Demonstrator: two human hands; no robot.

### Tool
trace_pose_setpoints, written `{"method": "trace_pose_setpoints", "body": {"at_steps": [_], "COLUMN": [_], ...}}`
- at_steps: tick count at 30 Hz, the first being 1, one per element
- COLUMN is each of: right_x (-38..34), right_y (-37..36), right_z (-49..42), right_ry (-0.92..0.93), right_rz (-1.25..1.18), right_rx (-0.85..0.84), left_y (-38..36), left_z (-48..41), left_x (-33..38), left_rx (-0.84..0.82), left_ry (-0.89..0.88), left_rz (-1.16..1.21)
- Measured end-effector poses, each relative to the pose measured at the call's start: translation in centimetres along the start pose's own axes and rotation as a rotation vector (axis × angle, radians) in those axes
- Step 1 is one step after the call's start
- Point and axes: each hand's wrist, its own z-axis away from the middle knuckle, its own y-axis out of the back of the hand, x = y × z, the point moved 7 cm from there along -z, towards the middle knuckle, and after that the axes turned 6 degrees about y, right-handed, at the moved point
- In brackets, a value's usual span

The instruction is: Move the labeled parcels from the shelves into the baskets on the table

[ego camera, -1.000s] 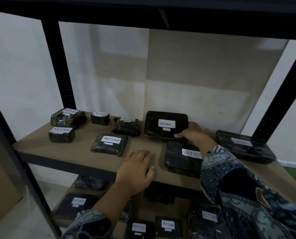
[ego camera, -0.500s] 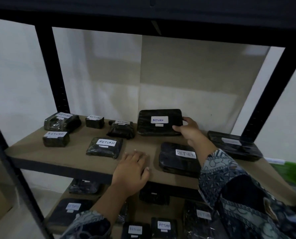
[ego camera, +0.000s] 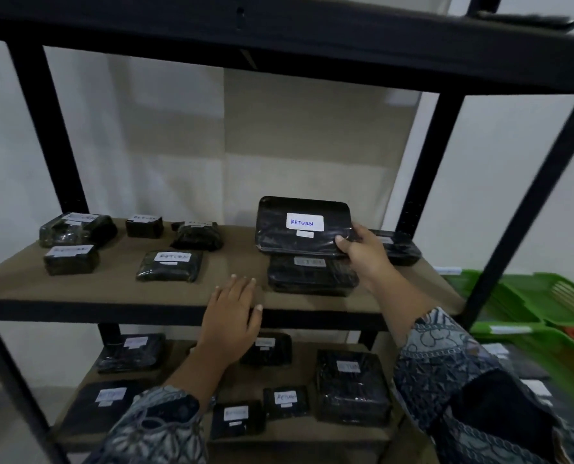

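I am pinching the flat black film-wrapped parcel labelled RETURN (ego camera: 304,226) by its right corner with my right hand (ego camera: 362,252), tilting it above the brown shelf board (ego camera: 111,289); my left hand (ego camera: 232,313) is lying spread flat on the shelf edge. Gripped at one slick corner, it is risking slipping onto the black wrapped parcel beneath (ego camera: 312,276)

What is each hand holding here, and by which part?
The right hand grips the flat RETURN parcel at its lower right corner, tilted up. The left hand holds nothing, resting flat on the shelf edge.
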Motion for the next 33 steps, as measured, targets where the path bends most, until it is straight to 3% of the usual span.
{"method": "trace_pose_setpoints", "body": {"at_steps": [6,15,33], "right_x": [1.9,6.5,14.5], "right_y": [6.0,15.8,42.5], "right_z": [5.9,13.1,17.3], "right_ry": [-0.034,-0.086,-0.232], "right_rz": [-0.018,-0.098,-0.110], "right_rx": [0.116,0.264,0.347], "left_y": [-1.8,-6.6,-18.1], "left_z": [4.3,8.6,12.8], "left_x": [3.2,9.2,35.4], "left_rx": [0.004,-0.136,-0.256], "left_ry": [-0.033,-0.081,-0.231], "left_rz": [-0.125,-0.148,0.050]}}
